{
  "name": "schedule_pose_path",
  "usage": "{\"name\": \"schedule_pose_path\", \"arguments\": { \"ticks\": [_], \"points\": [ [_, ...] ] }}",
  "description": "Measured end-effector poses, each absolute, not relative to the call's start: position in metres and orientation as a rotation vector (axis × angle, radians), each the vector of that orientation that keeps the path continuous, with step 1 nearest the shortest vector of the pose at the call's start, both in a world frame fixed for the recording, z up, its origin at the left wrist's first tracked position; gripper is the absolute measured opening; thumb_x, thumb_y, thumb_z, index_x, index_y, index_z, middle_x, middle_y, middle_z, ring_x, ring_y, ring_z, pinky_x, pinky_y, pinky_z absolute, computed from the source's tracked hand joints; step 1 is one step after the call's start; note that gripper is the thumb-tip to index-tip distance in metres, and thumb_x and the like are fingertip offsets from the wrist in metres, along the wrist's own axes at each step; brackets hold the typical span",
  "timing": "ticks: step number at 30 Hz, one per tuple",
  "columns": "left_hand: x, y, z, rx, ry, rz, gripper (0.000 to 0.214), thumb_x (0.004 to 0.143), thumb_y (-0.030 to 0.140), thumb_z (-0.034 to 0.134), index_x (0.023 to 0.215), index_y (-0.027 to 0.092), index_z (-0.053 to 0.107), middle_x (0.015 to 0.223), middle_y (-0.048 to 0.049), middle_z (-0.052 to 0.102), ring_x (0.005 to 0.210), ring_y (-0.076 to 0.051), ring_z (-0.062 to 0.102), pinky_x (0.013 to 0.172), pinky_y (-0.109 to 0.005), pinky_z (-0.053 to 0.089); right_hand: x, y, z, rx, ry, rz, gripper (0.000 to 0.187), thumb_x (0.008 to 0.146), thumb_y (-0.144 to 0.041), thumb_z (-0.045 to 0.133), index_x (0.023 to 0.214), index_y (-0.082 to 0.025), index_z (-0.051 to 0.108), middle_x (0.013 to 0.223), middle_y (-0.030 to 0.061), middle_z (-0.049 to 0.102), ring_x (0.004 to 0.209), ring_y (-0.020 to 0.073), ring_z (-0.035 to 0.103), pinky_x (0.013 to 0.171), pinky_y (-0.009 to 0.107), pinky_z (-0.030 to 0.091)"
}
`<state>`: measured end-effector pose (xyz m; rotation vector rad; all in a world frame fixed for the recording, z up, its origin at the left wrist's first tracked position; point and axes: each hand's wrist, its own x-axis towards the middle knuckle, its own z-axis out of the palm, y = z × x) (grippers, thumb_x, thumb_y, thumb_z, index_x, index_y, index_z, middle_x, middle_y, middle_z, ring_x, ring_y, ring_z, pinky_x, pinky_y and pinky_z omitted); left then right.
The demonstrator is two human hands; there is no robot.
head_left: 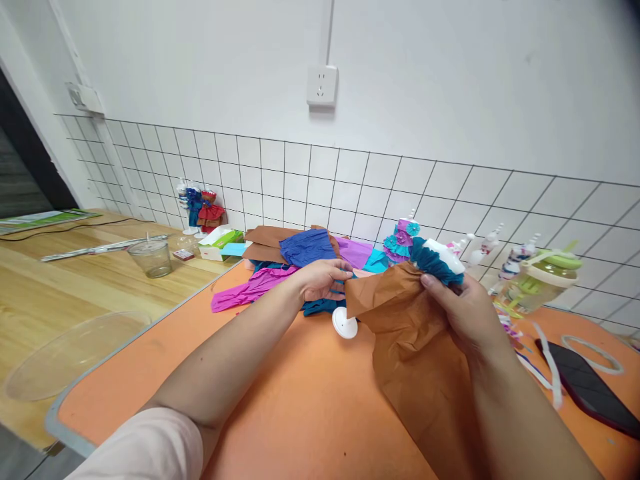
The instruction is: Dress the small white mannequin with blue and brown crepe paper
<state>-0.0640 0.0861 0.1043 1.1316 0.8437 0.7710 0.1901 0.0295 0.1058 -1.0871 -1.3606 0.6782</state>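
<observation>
My left hand (323,279) is closed in a pinch on the left edge of a brown crepe paper sheet (415,347) that hangs down over the orange mat (280,400). My right hand (463,310) grips the sheet's upper right together with a white plastic goblet wrapped in ruffled teal paper (437,261). The goblet's white round base (345,323) shows below the sheet's left edge.
A pile of blue, magenta, purple and brown crepe sheets (300,257) lies behind my hands. A finished paper doll (403,241) stands by the wire grid. A clear cup (151,257), a plastic lid (65,353), a green-lidded bottle (543,280) and a black phone (590,390) surround the mat.
</observation>
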Motion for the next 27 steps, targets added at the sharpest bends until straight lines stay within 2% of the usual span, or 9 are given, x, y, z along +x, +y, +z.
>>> {"name": "schedule_pose_path", "arguments": {
  "ticks": [3, 9, 11, 12, 15, 17, 20, 24, 27],
  "points": [
    [-0.062, 0.087, 0.107, 1.038, 0.786, 0.898, 0.026, 0.073, 0.011, 0.068, 0.094, 0.018, 0.054, 0.078, -0.0016, 0.063, 0.068, -0.015, 0.065, 0.066, -0.031, 0.054, 0.189, 0.031, 0.105, -1.090, -1.353, 0.649, 0.040, 0.070, -0.049, 0.076, 0.099, -0.022, 0.068, 0.090, 0.0046, 0.073, 0.080, 0.0246, 0.066, 0.073, 0.037, 0.051],
    [-0.058, 0.092, 0.107, 0.963, 0.748, 1.290, 0.024, 0.082, 0.011, 0.063, 0.102, 0.021, 0.053, 0.074, 0.0034, 0.059, 0.063, -0.007, 0.061, 0.067, -0.019, 0.051, 0.189, 0.032, 0.104, -1.041, -1.234, 0.702, 0.041, 0.070, -0.052, 0.075, 0.096, -0.021, 0.066, 0.089, 0.0072, 0.073, 0.080, 0.0269, 0.068, 0.069, 0.038, 0.055],
    [-0.061, 0.093, 0.106, 0.974, 0.780, 1.327, 0.018, 0.085, 0.026, 0.066, 0.099, 0.020, 0.056, 0.070, 0.0030, 0.060, 0.059, -0.008, 0.060, 0.063, -0.020, 0.049, 0.190, 0.032, 0.106, -0.999, -1.172, 0.756, 0.039, 0.069, -0.051, 0.076, 0.094, -0.023, 0.066, 0.092, 0.0078, 0.074, 0.082, 0.0281, 0.069, 0.069, 0.039, 0.055],
    [-0.063, 0.093, 0.107, 1.019, 0.829, 1.267, 0.025, 0.085, 0.039, 0.066, 0.097, 0.018, 0.059, 0.066, 0.0017, 0.061, 0.055, -0.010, 0.059, 0.059, -0.021, 0.048, 0.191, 0.031, 0.107, -0.980, -1.153, 0.783, 0.038, 0.069, -0.050, 0.077, 0.094, -0.023, 0.066, 0.094, 0.0077, 0.074, 0.083, 0.0286, 0.069, 0.070, 0.039, 0.056],
    [-0.067, 0.088, 0.106, 1.252, 1.020, 0.819, 0.064, 0.076, 0.073, 0.054, 0.099, 0.015, 0.067, 0.057, -0.0034, 0.064, 0.047, -0.014, 0.056, 0.050, -0.025, 0.041, 0.193, 0.030, 0.108, -0.946, -1.168, 0.839, 0.038, 0.067, -0.048, 0.079, 0.093, -0.024, 0.067, 0.098, 0.0073, 0.075, 0.087, 0.0300, 0.070, 0.074, 0.041, 0.056],
    [-0.067, 0.084, 0.105, 1.348, 1.055, 0.552, 0.079, 0.072, 0.082, 0.047, 0.112, 0.016, 0.067, 0.058, -0.0044, 0.066, 0.049, -0.016, 0.058, 0.053, -0.025, 0.040, 0.193, 0.029, 0.106, -0.925, -1.231, 0.876, 0.039, 0.067, -0.049, 0.079, 0.094, -0.024, 0.067, 0.100, 0.0079, 0.075, 0.090, 0.0310, 0.069, 0.077, 0.042, 0.056],
    [-0.061, 0.078, 0.102, 1.331, 0.934, 0.452, 0.073, 0.074, 0.076, 0.053, 0.122, 0.022, 0.062, 0.072, -0.0050, 0.071, 0.058, -0.017, 0.062, 0.057, -0.025, 0.041, 0.193, 0.028, 0.102, -0.892, -1.328, 0.936, 0.041, 0.068, -0.048, 0.078, 0.100, -0.024, 0.066, 0.102, 0.0075, 0.074, 0.092, 0.0302, 0.069, 0.079, 0.042, 0.055],
    [-0.058, 0.075, 0.102, 1.294, 0.749, 0.377, 0.051, 0.073, 0.053, 0.073, 0.114, 0.025, 0.065, 0.093, -0.0051, 0.072, 0.071, -0.016, 0.065, 0.062, -0.024, 0.043, 0.194, 0.029, 0.097, -0.890, -1.409, 0.903, 0.045, 0.067, -0.045, 0.080, 0.104, -0.025, 0.065, 0.103, 0.0057, 0.073, 0.093, 0.0273, 0.067, 0.083, 0.039, 0.053],
    [-0.059, 0.073, 0.105, 1.305, 0.680, 0.351, 0.046, 0.067, 0.041, 0.081, 0.107, 0.024, 0.068, 0.098, -0.0029, 0.069, 0.079, -0.014, 0.063, 0.063, -0.022, 0.044, 0.196, 0.031, 0.096, -0.895, -1.438, 0.844, 0.042, 0.066, -0.044, 0.081, 0.100, -0.024, 0.067, 0.102, 0.0050, 0.073, 0.095, 0.0263, 0.066, 0.086, 0.037, 0.051]
  ]
}}
